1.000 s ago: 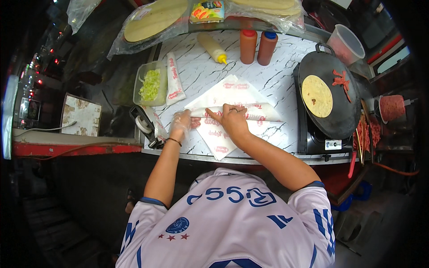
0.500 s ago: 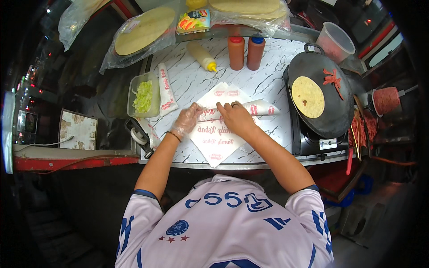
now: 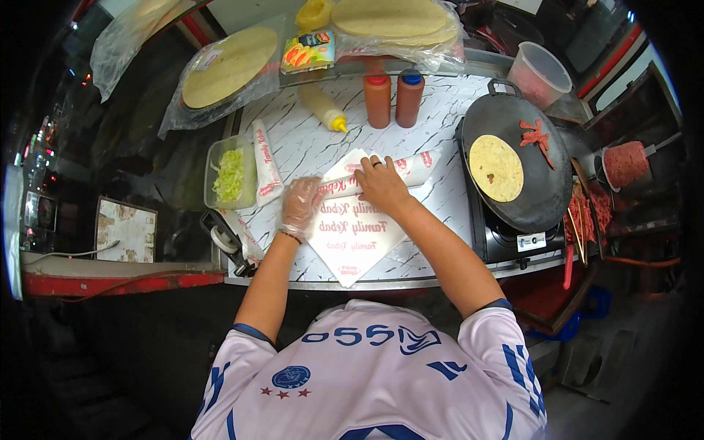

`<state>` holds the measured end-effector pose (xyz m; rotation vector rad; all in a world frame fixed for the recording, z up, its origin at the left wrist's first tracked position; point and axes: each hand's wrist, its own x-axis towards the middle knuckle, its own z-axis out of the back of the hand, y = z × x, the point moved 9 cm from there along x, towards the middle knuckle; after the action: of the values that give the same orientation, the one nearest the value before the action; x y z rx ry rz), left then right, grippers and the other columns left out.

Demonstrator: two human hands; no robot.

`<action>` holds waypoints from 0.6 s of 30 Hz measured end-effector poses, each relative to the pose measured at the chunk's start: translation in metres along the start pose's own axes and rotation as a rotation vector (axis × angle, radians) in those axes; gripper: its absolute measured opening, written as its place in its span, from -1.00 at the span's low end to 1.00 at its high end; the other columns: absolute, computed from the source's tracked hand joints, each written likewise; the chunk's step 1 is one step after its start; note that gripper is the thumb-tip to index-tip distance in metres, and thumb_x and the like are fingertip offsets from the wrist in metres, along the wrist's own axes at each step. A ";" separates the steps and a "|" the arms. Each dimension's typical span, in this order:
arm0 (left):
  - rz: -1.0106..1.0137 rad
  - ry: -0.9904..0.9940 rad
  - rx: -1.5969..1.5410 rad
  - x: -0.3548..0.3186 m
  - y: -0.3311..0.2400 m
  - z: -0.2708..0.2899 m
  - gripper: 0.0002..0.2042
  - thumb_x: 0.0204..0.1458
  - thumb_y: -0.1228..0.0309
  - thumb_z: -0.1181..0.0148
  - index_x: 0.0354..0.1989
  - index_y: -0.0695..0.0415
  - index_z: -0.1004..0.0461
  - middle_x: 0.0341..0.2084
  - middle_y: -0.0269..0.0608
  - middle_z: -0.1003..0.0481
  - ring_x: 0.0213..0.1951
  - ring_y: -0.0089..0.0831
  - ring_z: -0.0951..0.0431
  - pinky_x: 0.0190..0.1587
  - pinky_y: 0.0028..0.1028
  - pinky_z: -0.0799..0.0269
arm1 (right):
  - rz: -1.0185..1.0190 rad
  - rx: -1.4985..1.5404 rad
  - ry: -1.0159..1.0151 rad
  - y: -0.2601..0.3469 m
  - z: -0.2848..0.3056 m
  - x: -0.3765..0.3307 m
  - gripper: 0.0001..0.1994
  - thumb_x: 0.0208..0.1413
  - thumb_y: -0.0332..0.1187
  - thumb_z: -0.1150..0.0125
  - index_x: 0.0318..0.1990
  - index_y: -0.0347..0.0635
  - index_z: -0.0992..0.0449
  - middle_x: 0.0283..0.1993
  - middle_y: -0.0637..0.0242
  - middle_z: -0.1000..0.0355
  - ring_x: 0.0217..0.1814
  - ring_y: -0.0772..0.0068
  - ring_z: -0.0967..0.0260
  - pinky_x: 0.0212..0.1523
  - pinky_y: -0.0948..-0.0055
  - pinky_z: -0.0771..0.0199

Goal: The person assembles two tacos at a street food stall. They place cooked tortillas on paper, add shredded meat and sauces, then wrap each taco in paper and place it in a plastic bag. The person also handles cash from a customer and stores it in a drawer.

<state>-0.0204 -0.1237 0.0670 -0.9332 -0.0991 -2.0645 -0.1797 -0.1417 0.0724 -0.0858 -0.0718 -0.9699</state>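
Observation:
A white paper roll with red print (image 3: pixel 419 167) lies slanted across a stack of printed paper sheets (image 3: pixel 350 246) on the marbled counter. My left hand (image 3: pixel 299 204), in a clear plastic glove, grips the roll's left end with fingers curled against it. My bare right hand (image 3: pixel 385 189), a ring on one finger, presses its fingers over the roll's middle. What the paper holds inside is hidden. Left of my hands, another slim paper-wrapped roll (image 3: pixel 267 165) leans beside a clear tub of shredded lettuce (image 3: pixel 229 176).
On the right, a flatbread (image 3: pixel 496 169) and reddish meat strips (image 3: pixel 537 137) lie on a round black griddle (image 3: pixel 539 198). Two red sauce bottles (image 3: pixel 378 101) and a pale yellow-tipped bottle (image 3: pixel 323 108) are farther back. Bagged flatbreads (image 3: pixel 231 70) line the back edge. Tongs (image 3: pixel 229 238) rest near left.
The paper has been rolled farther away from me, making a tighter roll. My right hand has moved forward with it, and my left hand now lies flatter over the left end.

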 end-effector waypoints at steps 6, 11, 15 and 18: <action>0.259 0.185 -0.072 -0.037 0.015 -0.013 -0.60 0.05 0.29 -0.34 0.04 0.12 -0.44 -0.21 -0.11 -0.53 -0.18 -0.12 -0.51 -0.13 -0.17 -0.41 | 0.036 0.133 0.086 -0.001 -0.009 -0.007 -0.64 0.15 -0.11 -0.25 -0.03 -0.15 -0.52 0.05 0.17 -0.40 0.29 0.13 -0.27 0.36 -0.18 -0.10; 0.522 0.339 0.052 -0.046 0.021 -0.013 -0.61 0.18 0.25 -0.17 0.13 0.12 -0.40 -0.09 -0.06 -0.48 -0.02 -0.08 -0.44 0.02 -0.07 -0.32 | 0.024 0.156 -0.078 0.006 0.004 -0.009 -0.71 0.21 -0.11 -0.17 -0.13 -0.13 -0.50 0.20 0.14 -0.35 0.44 -0.08 -0.11 0.42 -0.37 0.13; 0.356 0.405 0.302 -0.007 -0.038 -0.027 -0.40 0.19 0.06 -0.09 0.33 0.14 -0.25 0.19 0.01 -0.33 0.23 -0.06 -0.28 0.24 0.05 -0.12 | -0.060 0.184 -0.396 0.005 0.030 -0.023 -0.66 0.23 -0.09 -0.13 -0.05 -0.15 -0.53 0.27 0.05 -0.30 0.48 -0.12 -0.04 0.41 -0.42 0.18; 0.249 0.672 0.349 0.014 -0.059 -0.057 -0.22 0.16 -0.01 -0.10 0.43 0.24 -0.05 0.16 0.02 -0.33 0.19 -0.11 -0.32 0.21 -0.04 -0.21 | -0.286 0.332 -0.310 -0.018 0.020 -0.059 -0.72 0.14 -0.27 -0.21 -0.05 -0.21 -0.53 0.11 0.08 -0.40 0.25 -0.02 -0.27 0.27 -0.15 -0.14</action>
<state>-0.1019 -0.1171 0.0503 -0.0158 0.0160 -1.9377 -0.2283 -0.1013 0.0875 0.0836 -0.5408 -1.2113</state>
